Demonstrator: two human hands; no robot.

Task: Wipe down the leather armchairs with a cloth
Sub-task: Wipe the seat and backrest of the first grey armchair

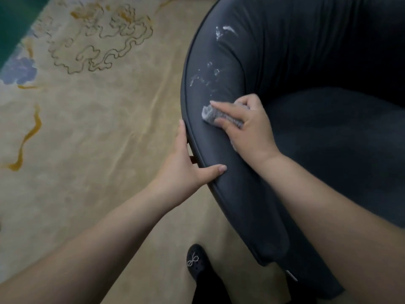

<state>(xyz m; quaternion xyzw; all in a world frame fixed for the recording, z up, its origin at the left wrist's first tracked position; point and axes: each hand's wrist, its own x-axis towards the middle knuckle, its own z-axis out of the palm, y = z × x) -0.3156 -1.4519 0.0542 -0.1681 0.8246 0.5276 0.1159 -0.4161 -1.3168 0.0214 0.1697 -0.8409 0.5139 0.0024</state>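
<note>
Wiping step: right hand (247, 128) grip clamped on cloth (211, 114), left hand (186, 165) grip holding armchair (219, 194) rim; next, likely stroke toward white smears (206, 75) beyond grip.

My head-worn camera looks steeply down, close over my arms, armchair (306, 128) at right, carpet (98, 128) at left.

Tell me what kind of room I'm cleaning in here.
Probably a lounge or sitting room, perhaps in a hotel or an office. A dark leather armchair stands on a large beige carpet with ornate cloud patterns, more formal than typical home flooring.
</note>
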